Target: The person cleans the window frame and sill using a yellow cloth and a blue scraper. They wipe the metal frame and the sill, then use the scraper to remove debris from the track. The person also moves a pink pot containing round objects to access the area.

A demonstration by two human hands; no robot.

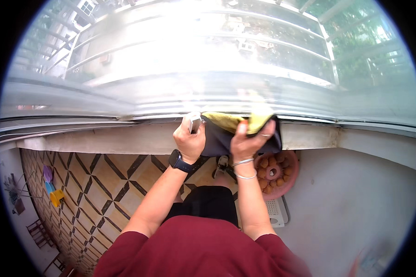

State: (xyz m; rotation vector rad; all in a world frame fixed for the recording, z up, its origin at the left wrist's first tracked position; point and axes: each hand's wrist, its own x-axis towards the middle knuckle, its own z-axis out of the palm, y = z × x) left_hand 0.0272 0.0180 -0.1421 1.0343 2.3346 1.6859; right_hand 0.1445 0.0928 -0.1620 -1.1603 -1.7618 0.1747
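Observation:
My right hand (251, 140) grips a two-sided cloth (222, 136), yellow on one face and dark grey on the other. The cloth lies across the window sill (149, 140), its grey part hanging over the front edge and its bunched yellow part at the foot of the window glass (208, 83). Both this hand and the yellow part look blurred. To its left, my left hand (189, 136) is closed around a narrow white piece (195, 123) with squared edges; whether it is loose or part of the window frame, I cannot tell.
Metal bars (201, 38) stand beyond the glass. Window tracks (69, 128) run along the sill. Below on the right are a pink round tray (293, 173) of brownish round items and a white perforated appliance (277, 211). Left on the tiled floor (100, 187) stands a yellow container (57, 198).

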